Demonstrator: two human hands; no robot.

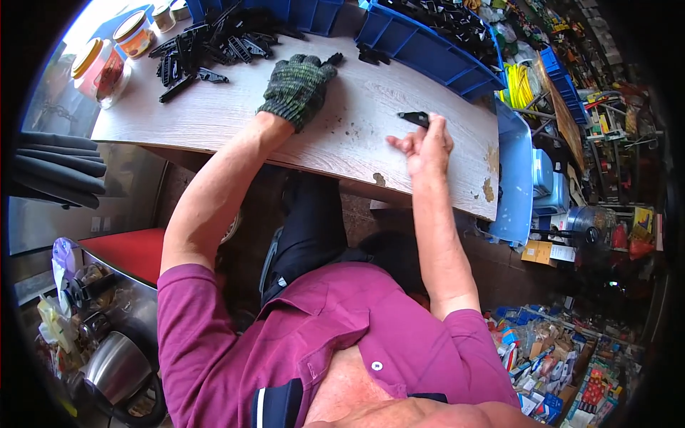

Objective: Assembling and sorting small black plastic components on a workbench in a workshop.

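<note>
So the small black plastic part [414, 117] sits right of centre in the upper half of the frame, pinched at the fingertips of the bare right hand [426, 146] – thumb and forefinger closed on it, the other fingers curled loosely, just above the wooden tabletop [357, 135]. The left hand [298, 84] wears a green-grey knitted glove and lies flat-ish on the table near top centre, fingers stretched toward a stray black piece [334, 58] at its fingertips; can't tell whether it actually grips anything.

Just left of the glove, in the upper left, there's a loose heap of black plastic parts [207, 46] spread over the table. Behind it a blue bin [314, 14] at the top edge, and a second blue crate [428, 46] full of the same black parts at the upper right. Far upper left – a few jars with yellow and orange lids [107, 53]. A light blue tub [515, 178] hangs off the table's right end.

Lower down you get the magenta shirt [342, 335], a red surface [128, 250] at the left, and a steel kettle [118, 367] at the bottom left.
</note>
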